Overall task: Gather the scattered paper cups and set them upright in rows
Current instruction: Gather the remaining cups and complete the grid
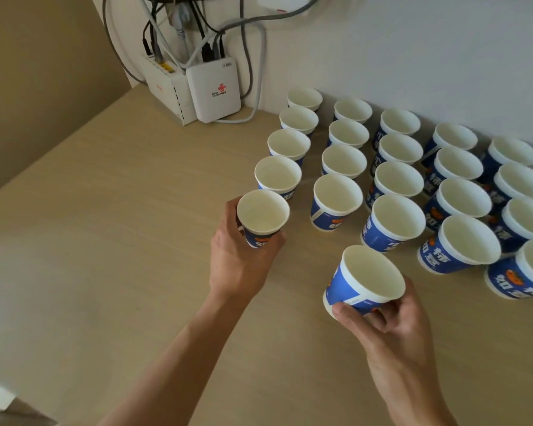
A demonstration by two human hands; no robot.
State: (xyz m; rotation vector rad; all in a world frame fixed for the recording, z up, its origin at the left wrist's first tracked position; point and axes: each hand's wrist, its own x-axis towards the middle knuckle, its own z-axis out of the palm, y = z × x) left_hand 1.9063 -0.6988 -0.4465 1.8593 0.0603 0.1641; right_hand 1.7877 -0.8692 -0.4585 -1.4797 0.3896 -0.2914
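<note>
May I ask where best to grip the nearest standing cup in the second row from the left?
Pinch that paper cup by its blue side wall below the rim, fingers coming from the near side: it stands upright, with neighbouring cups close behind and beside it.

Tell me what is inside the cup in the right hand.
The paper cup held by the right hand shows only bare white lining, no contents. Its own near side covers the near inner wall.

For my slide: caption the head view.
Left hand holds a cup, right hand another cup, beside rows of upright cups.
</note>
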